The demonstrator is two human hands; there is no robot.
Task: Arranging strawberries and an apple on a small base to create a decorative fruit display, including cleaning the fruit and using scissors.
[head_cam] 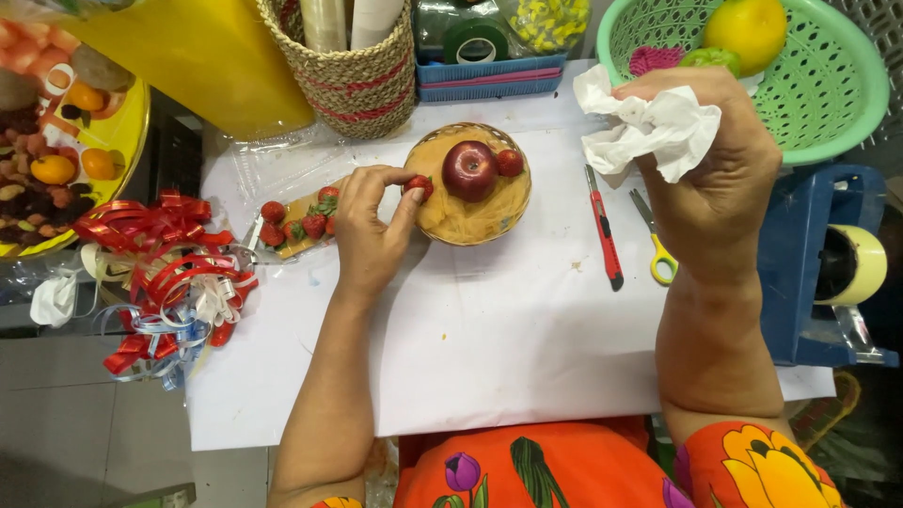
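Pinched grip: left hand point(369, 230) holds a strawberry point(420, 185) between thumb and fingertips at the left rim of the small round basket point(451, 222); right hand point(715, 179) closed around crumpled white tissue point(649, 132), raised right of the basket.

Basket on the white-covered desk point(489, 348) holds a red apple point(469, 170) and another strawberry. Left of it, a tray of strawberries point(301, 226); farther left, red ribbon bows point(169, 273). Right of it, a red cutter point(603, 230), yellow-handled scissors point(657, 245). Behind: woven basket point(353, 71), green colander point(837, 85).
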